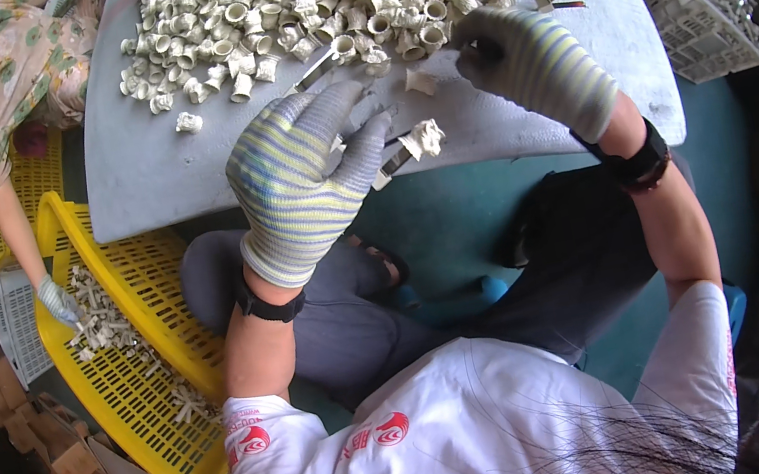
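Head view: near the centre of the frame, the left hand [298, 175] is apparently pinching a dark strip [396, 147], which is slanting up toward the right, with a pale piece [423, 139] sitting at its upper end. The left hand is lying nearer that piece; the right hand [537, 67] is curling above and rightward, apart from it, and whether it is gripping anything cannot be told.

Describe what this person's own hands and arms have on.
The left hand and right hand wear knit gloves striped yellow-green, blue-grey and whitish, with grey fingers. Each wrist has a dark band. The forearms are bare; the short white sleeves carry red print.
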Motion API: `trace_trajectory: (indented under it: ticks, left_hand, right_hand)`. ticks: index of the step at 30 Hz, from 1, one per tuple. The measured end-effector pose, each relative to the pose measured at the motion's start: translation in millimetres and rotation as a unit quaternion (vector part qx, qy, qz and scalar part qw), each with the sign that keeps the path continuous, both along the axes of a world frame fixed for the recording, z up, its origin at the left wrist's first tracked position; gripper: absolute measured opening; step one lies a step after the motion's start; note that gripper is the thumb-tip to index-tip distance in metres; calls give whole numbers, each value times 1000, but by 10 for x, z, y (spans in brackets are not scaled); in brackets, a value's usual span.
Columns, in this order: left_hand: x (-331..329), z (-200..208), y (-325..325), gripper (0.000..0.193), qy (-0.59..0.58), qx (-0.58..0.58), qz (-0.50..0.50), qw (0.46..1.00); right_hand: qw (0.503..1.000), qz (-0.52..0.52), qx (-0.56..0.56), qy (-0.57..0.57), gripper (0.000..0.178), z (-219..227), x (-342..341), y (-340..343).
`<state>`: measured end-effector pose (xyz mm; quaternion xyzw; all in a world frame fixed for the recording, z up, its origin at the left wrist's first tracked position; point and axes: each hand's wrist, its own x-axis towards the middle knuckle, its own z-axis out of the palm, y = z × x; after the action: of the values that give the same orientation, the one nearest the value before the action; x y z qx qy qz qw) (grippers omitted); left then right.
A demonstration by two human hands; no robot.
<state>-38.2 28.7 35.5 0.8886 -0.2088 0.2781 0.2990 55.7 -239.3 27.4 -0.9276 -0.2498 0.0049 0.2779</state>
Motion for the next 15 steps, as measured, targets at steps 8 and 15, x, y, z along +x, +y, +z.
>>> trace_trajectory:
  ticks: [8, 15]
  left_hand:
    - [-25, 74, -125, 27, -3, -12, -29, 1000]
    - [-25, 34, -152, 27, -16, 8, -59, 998]
  right_hand:
    - [852, 151, 367, 341, 34, 253, -129, 121]
    - [863, 219, 324, 319, 33, 322, -114, 37]
